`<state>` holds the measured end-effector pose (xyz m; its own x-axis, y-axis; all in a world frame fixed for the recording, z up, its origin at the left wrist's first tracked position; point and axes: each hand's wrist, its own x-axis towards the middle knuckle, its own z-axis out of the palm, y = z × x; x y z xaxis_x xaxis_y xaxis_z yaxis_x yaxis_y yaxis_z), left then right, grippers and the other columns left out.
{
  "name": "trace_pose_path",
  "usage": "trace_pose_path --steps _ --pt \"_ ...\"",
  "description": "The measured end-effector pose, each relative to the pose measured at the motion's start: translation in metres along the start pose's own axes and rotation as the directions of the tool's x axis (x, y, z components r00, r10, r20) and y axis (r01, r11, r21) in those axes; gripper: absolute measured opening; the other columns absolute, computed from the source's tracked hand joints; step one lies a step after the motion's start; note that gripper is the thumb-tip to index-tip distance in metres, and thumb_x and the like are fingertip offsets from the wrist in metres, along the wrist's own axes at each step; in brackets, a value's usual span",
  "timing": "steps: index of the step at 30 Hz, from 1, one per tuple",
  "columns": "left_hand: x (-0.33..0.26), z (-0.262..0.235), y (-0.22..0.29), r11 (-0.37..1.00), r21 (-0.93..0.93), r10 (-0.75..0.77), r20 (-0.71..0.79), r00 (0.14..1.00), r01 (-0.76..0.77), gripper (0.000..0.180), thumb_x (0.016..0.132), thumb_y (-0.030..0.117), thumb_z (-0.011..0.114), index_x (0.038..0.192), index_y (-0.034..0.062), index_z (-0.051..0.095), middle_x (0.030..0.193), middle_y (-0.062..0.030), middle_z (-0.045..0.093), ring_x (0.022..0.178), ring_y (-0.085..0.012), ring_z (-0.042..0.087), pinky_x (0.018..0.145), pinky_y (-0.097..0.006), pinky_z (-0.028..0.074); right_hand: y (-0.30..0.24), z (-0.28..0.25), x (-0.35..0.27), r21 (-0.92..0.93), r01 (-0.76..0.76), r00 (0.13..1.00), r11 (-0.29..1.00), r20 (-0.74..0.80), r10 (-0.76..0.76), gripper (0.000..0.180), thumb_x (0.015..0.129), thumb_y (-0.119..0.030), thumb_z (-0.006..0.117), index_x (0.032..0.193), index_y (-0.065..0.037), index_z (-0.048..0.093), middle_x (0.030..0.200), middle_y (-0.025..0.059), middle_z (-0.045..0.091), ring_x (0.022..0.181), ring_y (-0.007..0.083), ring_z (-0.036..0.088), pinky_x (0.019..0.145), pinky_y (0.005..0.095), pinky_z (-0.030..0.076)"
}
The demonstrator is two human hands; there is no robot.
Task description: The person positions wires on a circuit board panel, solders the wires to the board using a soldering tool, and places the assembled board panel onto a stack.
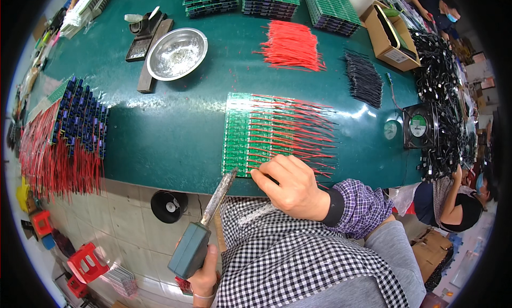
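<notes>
Soldering item: left hand [205,278] clasps iron [205,228], tip at board [250,135] on counter [170,132] near edge; right hand [290,188] pinches red wire [298,148] there; best steadied flat, tip touch brief.

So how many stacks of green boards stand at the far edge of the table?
3: left stack, middle stack, right stack, side by side along the far table edge. The picture's top crops them; more may be hidden.
</notes>
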<state>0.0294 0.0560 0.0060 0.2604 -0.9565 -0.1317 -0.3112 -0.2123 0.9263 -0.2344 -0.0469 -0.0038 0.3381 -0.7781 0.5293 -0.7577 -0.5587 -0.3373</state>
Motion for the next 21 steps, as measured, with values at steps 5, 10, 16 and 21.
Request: trace_pose_path --steps 5,10,16,21 --pt "0.026 0.015 0.011 0.987 -0.071 0.143 -0.037 0.989 -0.145 0.036 0.079 -0.001 0.077 0.113 -0.0062 0.065 0.094 -0.0086 0.065 0.066 -0.0122 0.057 0.06 -0.026 0.046 0.0 -0.003 -0.001 -0.03 0.005 1.0 1.0 0.019 -0.005 0.026 0.07 -0.004 0.069 0.096 -0.001 0.069 0.085 0.005 0.062 0.073 0.0189 0.059 0.059 0.0309 0.046" --pt "0.064 0.032 0.04 0.877 -0.001 0.475 -0.161 0.865 -0.481 0.046 0.079 -0.007 0.075 0.122 -0.0093 0.06 0.108 -0.016 0.068 0.086 -0.0198 0.066 0.077 -0.029 0.054 0.0 -0.004 -0.003 -0.02 0.009 1.0 1.0 0.017 -0.009 0.029 0.07 -0.006 0.068 0.098 0.0 0.068 0.088 0.0058 0.063 0.077 0.0196 0.06 0.061 0.031 0.046" --pt "0.112 0.049 0.084 0.704 0.177 0.698 -0.35 0.625 -0.687 0.032 0.087 -0.008 0.069 0.118 -0.0127 0.062 0.11 -0.0183 0.07 0.072 -0.0147 0.061 0.06 -0.027 0.048 0.003 -0.026 -0.017 0.011 -0.011 0.999 1.0 0.035 0.01 0.033 0.071 -0.009 0.065 0.102 0.001 0.067 0.092 0.0056 0.062 0.083 0.0204 0.058 0.067 0.0315 0.047" --pt "0.204 0.088 0.079 0.931 0.004 0.36 -0.175 0.916 -0.365 0.023 0.085 0.01 0.081 0.093 -0.0059 0.067 0.087 -0.006 0.068 0.073 -0.0126 0.061 0.066 -0.028 0.05 0.006 -0.049 -0.036 0.012 -0.09 0.992 0.996 0.089 0.089 0.031 0.071 -0.006 0.066 0.102 0.0 0.069 0.093 0.0048 0.063 0.082 0.0197 0.059 0.066 0.0313 0.046"
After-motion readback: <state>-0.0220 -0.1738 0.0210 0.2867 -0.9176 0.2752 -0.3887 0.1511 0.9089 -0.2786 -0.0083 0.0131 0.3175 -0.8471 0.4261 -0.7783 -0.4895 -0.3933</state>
